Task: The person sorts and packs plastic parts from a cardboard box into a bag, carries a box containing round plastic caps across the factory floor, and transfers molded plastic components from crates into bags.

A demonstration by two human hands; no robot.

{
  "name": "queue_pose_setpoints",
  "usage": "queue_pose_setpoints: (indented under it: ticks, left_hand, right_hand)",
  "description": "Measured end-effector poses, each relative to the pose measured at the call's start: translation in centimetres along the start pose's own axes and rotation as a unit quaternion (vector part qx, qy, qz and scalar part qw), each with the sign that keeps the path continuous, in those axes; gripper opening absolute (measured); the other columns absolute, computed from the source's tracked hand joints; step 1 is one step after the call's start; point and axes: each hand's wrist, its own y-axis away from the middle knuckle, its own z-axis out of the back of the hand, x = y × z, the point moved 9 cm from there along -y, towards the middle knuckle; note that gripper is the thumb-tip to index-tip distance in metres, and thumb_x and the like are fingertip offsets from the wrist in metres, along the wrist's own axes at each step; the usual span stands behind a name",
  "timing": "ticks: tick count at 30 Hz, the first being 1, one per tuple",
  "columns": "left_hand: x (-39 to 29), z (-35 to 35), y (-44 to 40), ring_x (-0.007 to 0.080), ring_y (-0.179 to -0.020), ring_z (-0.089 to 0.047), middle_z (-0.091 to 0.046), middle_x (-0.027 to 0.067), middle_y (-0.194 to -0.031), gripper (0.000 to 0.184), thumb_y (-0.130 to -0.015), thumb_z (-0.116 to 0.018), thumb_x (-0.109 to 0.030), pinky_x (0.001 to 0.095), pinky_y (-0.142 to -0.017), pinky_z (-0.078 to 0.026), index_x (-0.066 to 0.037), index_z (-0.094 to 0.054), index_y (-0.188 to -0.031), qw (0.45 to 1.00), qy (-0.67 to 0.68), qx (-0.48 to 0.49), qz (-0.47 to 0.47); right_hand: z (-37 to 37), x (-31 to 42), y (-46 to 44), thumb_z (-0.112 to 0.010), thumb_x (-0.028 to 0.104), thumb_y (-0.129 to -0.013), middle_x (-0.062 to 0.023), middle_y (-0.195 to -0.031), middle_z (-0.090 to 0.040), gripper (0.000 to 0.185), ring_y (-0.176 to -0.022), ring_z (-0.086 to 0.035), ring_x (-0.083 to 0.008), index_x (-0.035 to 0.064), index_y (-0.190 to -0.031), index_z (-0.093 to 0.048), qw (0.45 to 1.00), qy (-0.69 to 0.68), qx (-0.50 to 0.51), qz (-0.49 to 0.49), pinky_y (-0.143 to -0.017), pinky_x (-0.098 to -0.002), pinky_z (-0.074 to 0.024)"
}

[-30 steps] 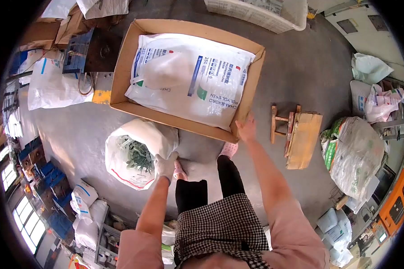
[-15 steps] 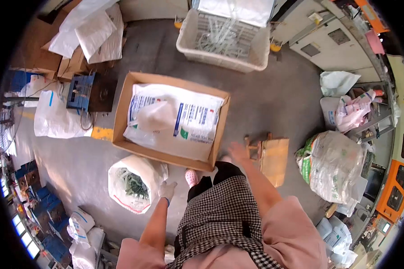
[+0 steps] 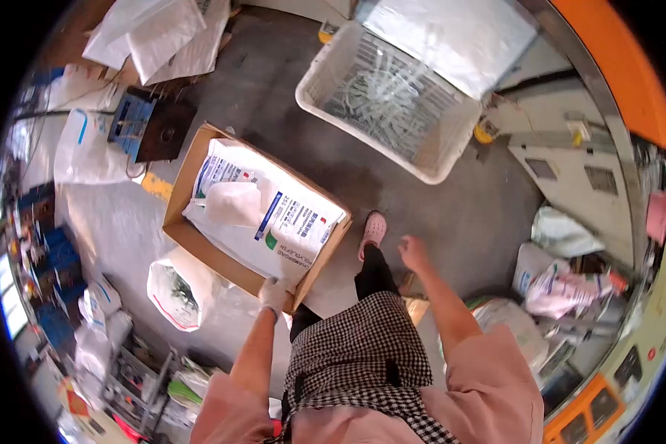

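The cardboard carton lay directly ahead of the person on the grey floor, its long axis slanting from the far left toward the near right. Of the two, the left hand was the nearer: pale-gloved, it touched the carton's near long side close to the right-hand end, so that most of the carton lay ahead and to the left of it. Its fingers met the rim there, though how far they closed on the cardboard could not be told (the thumb was hard to make out).

The right hand hung to the right of the carton, apart from it, loosely open with nothing in it; a pink shoe stood between them, just beside the carton.

Inside the carton lay a white printed bag, with a pale scoop-shaped piece on top toward the carton's left end. A white sack of green pieces stood just beside the carton's near left, and a white crate of clear strips stood beyond it to the right.
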Motion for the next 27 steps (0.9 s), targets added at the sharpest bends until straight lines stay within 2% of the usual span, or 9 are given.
queue_pose_setpoints:
  ticks: [5, 7, 11, 15, 17, 18, 21, 24, 27]
  left_hand:
    - [-13.7, -3.8, 10.5, 0.0194, -0.080, -0.063, -0.065, 0.0149, -0.092, 0.058, -0.076, -0.064, -0.030, 0.0295, -0.073, -0.050, 0.005, -0.051, -0.121, 0.965, 0.220, 0.140, 0.040]
    - [-10.3, -6.3, 8.2, 0.0155, -0.074, -0.060, -0.063, 0.0114, -0.091, 0.063, -0.077, -0.066, -0.030, 0.0268, -0.070, -0.050, 0.005, -0.047, -0.126, 0.964, 0.247, 0.102, -0.001]
    - [-2.5, -6.6, 7.3, 0.0117, -0.068, -0.056, -0.057, 0.0053, -0.082, 0.048, -0.080, -0.065, -0.025, 0.0260, -0.062, -0.049, 0.004, -0.052, -0.116, 0.954, 0.284, 0.064, 0.075]
    - [3.0, -4.2, 7.2, 0.0122, -0.060, -0.058, -0.058, 0.0047, -0.069, 0.036, -0.077, -0.066, -0.028, 0.0260, -0.054, -0.049, 0.001, -0.060, -0.098, 0.924, 0.357, 0.039, 0.131]
    - [4.4, -2.5, 6.3, 0.0125, -0.057, -0.057, -0.056, 0.0036, -0.064, 0.028, -0.079, -0.065, -0.026, 0.0257, -0.052, -0.048, -0.002, -0.061, -0.092, 0.960, 0.254, 0.031, 0.116]
    - [4.7, -1.7, 5.1, 0.0125, -0.057, -0.057, -0.056, 0.0036, -0.064, 0.028, -0.079, -0.065, -0.026, 0.0257, -0.052, -0.048, -0.002, -0.061, -0.092, 0.958, 0.265, 0.025, 0.108]
    - [6.0, -1.2, 2.7, 0.0159, -0.061, -0.059, -0.060, 0.0064, -0.067, 0.029, -0.079, -0.064, -0.028, 0.0293, -0.058, -0.050, -0.002, -0.063, -0.092, 0.900, 0.394, 0.023, 0.184]
    - [2.4, 5.6, 0.8, 0.0281, -0.086, -0.064, -0.067, 0.0160, -0.090, 0.039, -0.077, -0.062, -0.035, 0.0347, -0.079, -0.047, -0.002, -0.065, -0.097, 0.963, 0.236, -0.034, 0.125]
    - [0.7, 6.9, -4.4, 0.0319, -0.094, -0.062, -0.066, 0.0191, -0.096, 0.044, -0.076, -0.061, -0.037, 0.0359, -0.083, -0.046, -0.002, -0.064, -0.103, 0.953, 0.265, -0.021, 0.144]
  right_hand:
    - [11.2, 1.1, -7.4, -0.060, 0.021, -0.085, -0.0166, -0.103, -0.064, 0.031, -0.093, -0.062, -0.0295, 0.0033, -0.110, -0.058, 0.996, 0.058, -0.072, 0.009, -0.081, -0.0379, -0.0481]
    - [13.4, 4.9, -8.7, -0.058, 0.020, -0.085, -0.0189, -0.104, -0.062, 0.031, -0.096, -0.060, -0.0320, 0.0019, -0.111, -0.056, 0.996, 0.069, -0.058, 0.029, -0.083, -0.0396, -0.0470]
    - [11.4, 12.2, -11.3, -0.058, 0.018, -0.084, -0.0237, -0.107, -0.060, 0.036, -0.101, -0.058, -0.0352, 0.0000, -0.115, -0.052, 0.998, 0.019, -0.005, 0.059, -0.086, -0.0414, -0.0454]
    - [8.6, 24.0, -9.9, -0.061, 0.015, -0.082, -0.0246, -0.109, -0.059, 0.044, -0.103, -0.056, -0.0371, 0.0010, -0.121, -0.046, 0.978, 0.086, 0.019, 0.189, -0.088, -0.0432, -0.0446]
    - [7.2, 29.1, -9.6, -0.065, 0.016, -0.080, -0.0204, -0.096, -0.063, 0.046, -0.091, -0.061, -0.0333, 0.0013, -0.119, -0.047, 0.940, 0.116, -0.023, 0.321, -0.082, -0.0401, -0.0474]
    - [6.9, 31.8, -9.0, -0.064, 0.014, -0.081, -0.0222, -0.103, -0.060, 0.045, -0.093, -0.060, -0.0332, 0.0014, -0.119, -0.046, 0.932, 0.142, -0.013, 0.334, -0.083, -0.0402, -0.0474]
    - [6.1, 37.9, -9.8, -0.063, 0.013, -0.082, -0.0229, -0.110, -0.055, 0.047, -0.099, -0.057, -0.0335, 0.0014, -0.122, -0.043, 0.927, 0.151, 0.011, 0.343, -0.086, -0.0408, -0.0466]
    - [4.8, 42.7, -13.0, -0.064, 0.014, -0.081, -0.0237, -0.115, -0.053, 0.050, -0.104, -0.054, -0.0376, 0.0010, -0.124, -0.042, 0.915, 0.161, 0.004, 0.370, -0.090, -0.0420, -0.0446]
    - [3.4, 48.8, -17.9, -0.063, 0.017, -0.081, -0.0236, -0.120, -0.051, 0.055, -0.112, -0.049, -0.0381, -0.0003, -0.127, -0.039, 0.904, 0.198, 0.002, 0.379, -0.094, -0.0425, -0.0411]
